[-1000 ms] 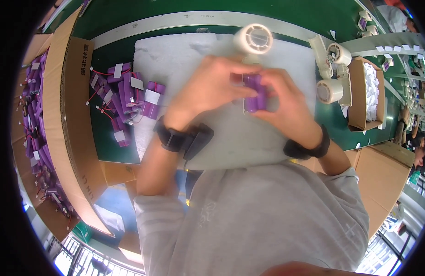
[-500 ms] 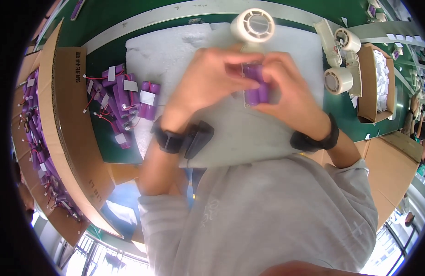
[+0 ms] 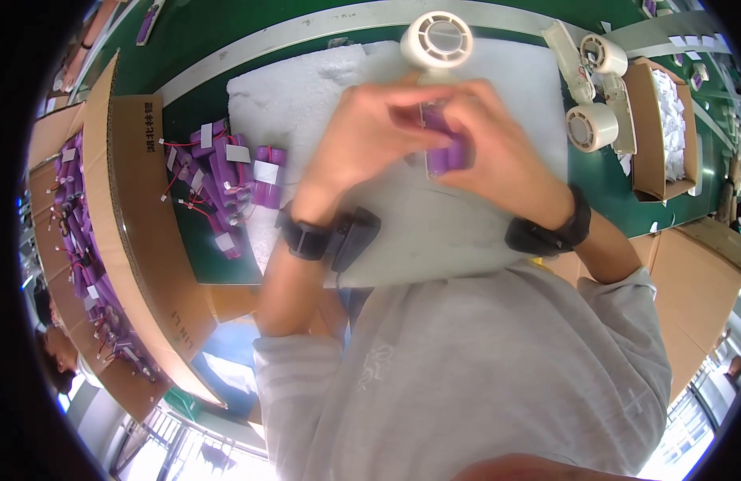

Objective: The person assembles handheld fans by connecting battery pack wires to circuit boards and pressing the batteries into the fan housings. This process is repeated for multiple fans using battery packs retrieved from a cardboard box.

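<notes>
A purple battery pack is between my two hands, over the padded work surface. Thumb and fingers of my left hand close on it from the left. My right hand curls round it from the other side, its fingers slightly blurred. Just beyond the hands, a cream handheld fan shows its round slotted head. Its neck runs down toward the pack, and my fingers hide most of the handle, so how the pack sits against it is unclear.
White foam sheet covers the green bench. Wired purple battery packs are heaped on the left, beside a cardboard box of more packs. At right are cream fan parts and a small carton of white pieces.
The view has shifted slightly, moving the bench items in the picture. My right fingers now cover more of the battery pack; both hands stay around it.
</notes>
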`<state>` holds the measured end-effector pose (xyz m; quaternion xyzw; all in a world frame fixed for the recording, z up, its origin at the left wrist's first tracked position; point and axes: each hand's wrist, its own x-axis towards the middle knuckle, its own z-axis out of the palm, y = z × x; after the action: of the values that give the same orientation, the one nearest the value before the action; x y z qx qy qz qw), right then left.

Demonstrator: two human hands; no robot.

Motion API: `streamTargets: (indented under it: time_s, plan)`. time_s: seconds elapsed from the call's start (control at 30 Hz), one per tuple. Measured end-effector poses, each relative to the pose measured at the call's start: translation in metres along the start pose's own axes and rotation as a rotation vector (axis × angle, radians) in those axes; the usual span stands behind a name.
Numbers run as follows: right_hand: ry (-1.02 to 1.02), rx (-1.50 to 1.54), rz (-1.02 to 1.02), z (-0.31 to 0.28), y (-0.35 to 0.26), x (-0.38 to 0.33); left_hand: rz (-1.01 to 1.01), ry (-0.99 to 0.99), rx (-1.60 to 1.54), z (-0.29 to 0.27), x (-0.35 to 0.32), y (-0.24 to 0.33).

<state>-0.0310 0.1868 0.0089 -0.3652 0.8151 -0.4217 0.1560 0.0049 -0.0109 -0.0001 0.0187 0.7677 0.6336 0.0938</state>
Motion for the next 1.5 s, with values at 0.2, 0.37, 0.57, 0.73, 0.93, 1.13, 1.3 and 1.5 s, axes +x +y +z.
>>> streamTargets:
  time_s: [0.2,0.37,0.57,0.73,0.93,1.13,1.3,1.5]
  plan:
    - [-0.020,0.022,-0.001,-0.010,0.004,0.005,0.015,0.044,-0.065,0.001,0.002,-0.005]
    - [-0.049,-0.016,-0.165,-0.010,0.017,-0.003,0.027,-0.014,-0.082,0.000,0.001,-0.004]
    - [-0.023,-0.418,-0.276,-0.009,0.001,-0.015,0.147,-0.002,0.100,-0.002,-0.005,-0.004]
    - [0.164,-0.453,-0.181,-0.007,0.015,0.019,0.469,0.182,0.290,0.001,0.005,0.003]
    - [0.762,-0.504,-0.261,-0.113,0.002,0.042,0.208,0.396,0.488,-0.021,-0.005,-0.005]
    - [1.082,-0.980,0.367,-0.367,0.154,-0.008,0.259,0.364,0.578,-0.023,-0.001,-0.005]
    - [0.635,-1.155,0.709,-0.443,0.313,0.014,0.194,0.395,0.542,-0.025,-0.005,-0.012]
    - [0.534,-1.135,0.792,-0.466,0.362,0.024,0.080,0.392,0.307,-0.008,0.000,-0.014]
